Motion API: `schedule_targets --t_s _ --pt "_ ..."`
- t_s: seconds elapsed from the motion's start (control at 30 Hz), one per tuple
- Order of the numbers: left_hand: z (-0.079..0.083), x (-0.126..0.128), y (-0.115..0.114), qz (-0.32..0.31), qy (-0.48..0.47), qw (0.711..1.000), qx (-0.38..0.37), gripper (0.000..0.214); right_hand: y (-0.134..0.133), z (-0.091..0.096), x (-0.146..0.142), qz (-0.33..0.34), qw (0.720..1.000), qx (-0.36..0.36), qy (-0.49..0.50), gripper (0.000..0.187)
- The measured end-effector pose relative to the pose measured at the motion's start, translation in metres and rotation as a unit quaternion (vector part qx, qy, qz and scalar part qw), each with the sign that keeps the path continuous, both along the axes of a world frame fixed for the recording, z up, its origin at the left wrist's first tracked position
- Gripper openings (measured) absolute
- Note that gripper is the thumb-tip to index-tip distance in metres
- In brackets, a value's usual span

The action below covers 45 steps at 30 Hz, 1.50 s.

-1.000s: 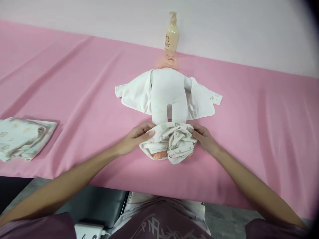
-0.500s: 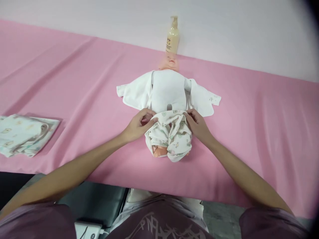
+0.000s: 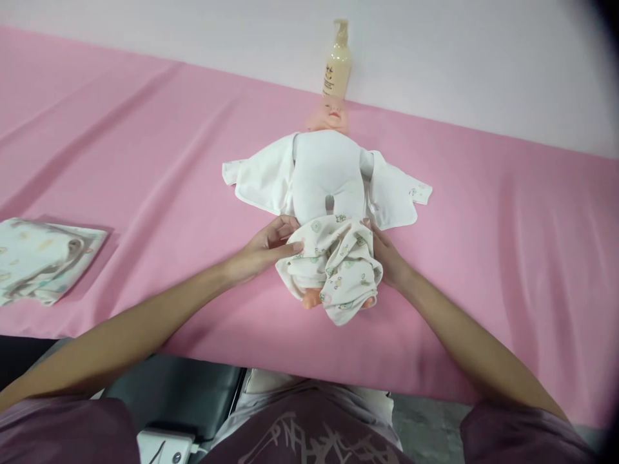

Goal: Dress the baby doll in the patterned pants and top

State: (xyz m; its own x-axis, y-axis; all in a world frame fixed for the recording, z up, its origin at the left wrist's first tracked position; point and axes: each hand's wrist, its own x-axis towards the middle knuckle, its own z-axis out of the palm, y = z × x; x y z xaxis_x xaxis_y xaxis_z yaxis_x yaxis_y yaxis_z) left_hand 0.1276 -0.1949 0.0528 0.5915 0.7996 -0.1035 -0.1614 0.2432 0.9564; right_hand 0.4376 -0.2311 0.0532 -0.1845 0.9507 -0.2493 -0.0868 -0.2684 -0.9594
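Note:
A baby doll [image 3: 329,171] with a white cloth body lies on its back, head away from me. Printed baby pants [image 3: 338,258] are bunched over its legs, and bits of its feet [image 3: 312,298] peek out at the bottom. My left hand [image 3: 265,248] grips the left side of the pants near the waistband, thumb on top. On the other side my right hand [image 3: 391,261] holds the pants' edge, its fingers partly hidden by the fabric. A white baby shirt [image 3: 265,177] is spread open around the doll, sleeves out to both sides.
A pink sheet [image 3: 145,148] covers the table. Beyond the doll's head stands a cream pump bottle [image 3: 337,67] by the pale wall. Folded printed cloths [image 3: 43,261] lie at far left. Below the near edge are a dark seat [image 3: 178,393] and a white box [image 3: 164,446].
Both hands have shifted slightly down the sides of the pants, and the fabric is spread wider. The right leg of the pants now hangs lower, and more of the doll's lower body shows.

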Motion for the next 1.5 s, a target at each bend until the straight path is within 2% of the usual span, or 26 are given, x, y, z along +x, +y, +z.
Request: schedule_targets --t_s 0.17,0.3,0.4,0.47,0.57,0.67,0.8,0.9,1.0,1.1,1.27,1.37,1.5 --pt "-0.001 -0.004 0.005 -0.019 0.012 1.0 0.009 0.049 0.01 -0.004 0.007 -0.016 0.999 0.032 0.011 0.07" --pt "-0.002 -0.005 0.013 -0.004 0.034 0.999 0.039 0.051 0.018 0.002 0.018 -0.03 0.999 0.042 -0.016 0.07" --pt "0.006 -0.002 0.018 0.019 0.089 0.992 0.086 0.062 0.02 0.011 0.024 -0.031 0.996 0.051 -0.061 0.073" --pt "0.016 0.0 0.02 0.014 0.127 0.985 0.116 0.062 0.022 0.021 0.026 -0.023 0.994 0.049 -0.097 0.074" --pt "0.032 0.0 0.023 -0.011 0.172 0.967 0.185 0.053 0.029 0.038 0.029 0.013 0.986 0.035 -0.162 0.077" --pt "0.046 0.0 0.026 -0.028 0.208 0.935 0.285 0.043 0.041 0.057 0.029 0.073 0.976 0.027 -0.204 0.076" --pt "0.059 0.003 0.032 -0.06 0.223 0.897 0.377 0.031 0.056 0.081 0.023 0.151 0.953 0.062 -0.256 0.067" --pt "0.067 0.005 0.036 -0.083 0.222 0.906 0.35 0.035 0.06 0.095 0.016 0.199 0.93 0.101 -0.292 0.055" --pt "0.069 0.004 0.043 -0.048 0.208 0.932 0.294 0.044 0.061 0.101 0.013 0.221 0.924 0.114 -0.291 0.034" --pt "0.061 0.006 0.052 0.009 0.192 0.949 0.251 0.048 0.065 0.091 0.018 0.172 0.948 0.107 -0.246 0.036" --pt "0.031 0.014 0.059 0.081 0.165 0.962 0.202 0.054 0.067 0.048 0.027 0.0 0.978 0.044 -0.202 0.044" --pt "0.013 0.014 0.054 0.071 0.133 0.979 0.139 0.059 0.057 0.025 0.025 -0.061 0.992 -0.009 -0.109 0.044" --pt "-0.001 0.008 0.046 0.034 0.076 0.995 0.057 0.06 0.037 0.01 0.017 -0.071 0.997 -0.036 0.014 0.039"
